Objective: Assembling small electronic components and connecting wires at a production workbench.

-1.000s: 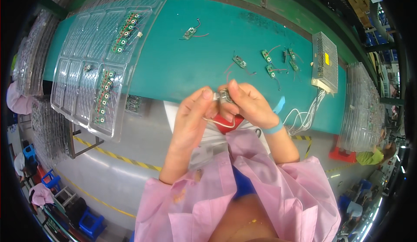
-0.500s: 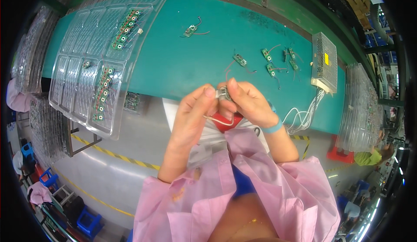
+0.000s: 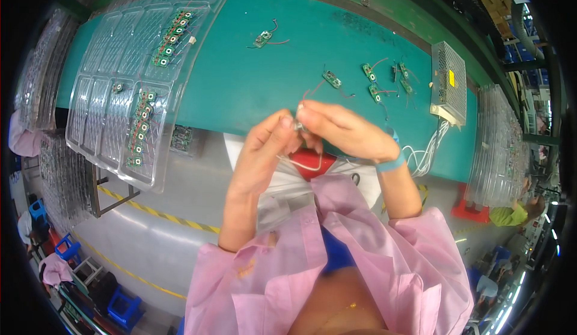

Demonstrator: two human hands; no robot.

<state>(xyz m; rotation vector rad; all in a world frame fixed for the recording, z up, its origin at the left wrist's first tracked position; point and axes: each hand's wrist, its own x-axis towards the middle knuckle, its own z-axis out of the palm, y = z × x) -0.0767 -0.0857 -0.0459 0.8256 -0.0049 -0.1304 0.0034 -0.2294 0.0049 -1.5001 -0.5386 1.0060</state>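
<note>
In front of my body, both hands meet at the fingertips near the bench's front edge. My left hand [image 3: 259, 149] pinches the small white connector end of a white cable [image 3: 315, 165], which loops below the fingers. Pressed up against it, my right hand [image 3: 345, 132] has its fingers closed on a small circuit board [image 3: 299, 126]. Most of the board is hidden by the fingers; a thin red wire [image 3: 306, 93] sticks up from it. Whether connector and board are joined I cannot tell. Nearest on the green bench [image 3: 240, 82] lies another wired circuit board [image 3: 332, 79].
At left, a clear plastic tray [image 3: 90, 109] holds rows of small boards. Several wired boards [image 3: 375, 93] lie at right, beside a perforated metal power supply [image 3: 449, 82] with white cables [image 3: 430, 149]. One more board [image 3: 262, 39] lies farther back. Stacked trays [image 3: 494, 149] stand at far right.
My right hand has shifted left and turned over the board, bringing it against the connector in my left hand. The fingertips now cover more of both.
</note>
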